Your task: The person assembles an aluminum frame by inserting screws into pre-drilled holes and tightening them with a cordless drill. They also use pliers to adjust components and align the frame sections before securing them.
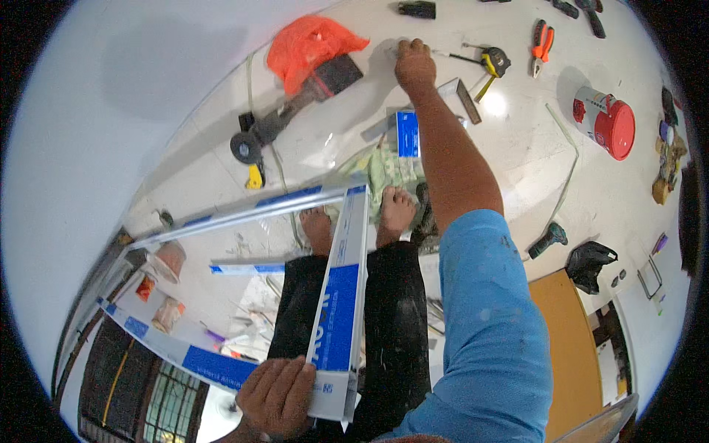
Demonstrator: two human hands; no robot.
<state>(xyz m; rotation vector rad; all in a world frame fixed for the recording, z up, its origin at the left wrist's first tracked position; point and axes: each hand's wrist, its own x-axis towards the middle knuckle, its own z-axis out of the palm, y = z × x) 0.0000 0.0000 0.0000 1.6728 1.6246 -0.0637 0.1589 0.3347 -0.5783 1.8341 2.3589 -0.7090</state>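
Note:
My left hand [277, 397] is closed around the near end of a rectangular metal frame [341, 310] covered in blue and white film. The frame stands tilted in front of my legs, its far side near my bare feet. Stretched far forward to the floor, my right hand [416, 68] has its fingers curled in. A thin dark rod [464, 57] points away from beside its fingers toward a yellow and black tape measure [495, 62]. Whatever those fingers hold is hidden. Nearer me, below that hand, lies a blue and white box [408, 134].
An angle grinder [266, 133] lies by an orange plastic bag [306, 52] at the far left. Orange-handled pliers [541, 48], a red-lidded bucket [605, 122] and a black bag [591, 266] are on the right. A brown board [565, 347] is beside my right arm.

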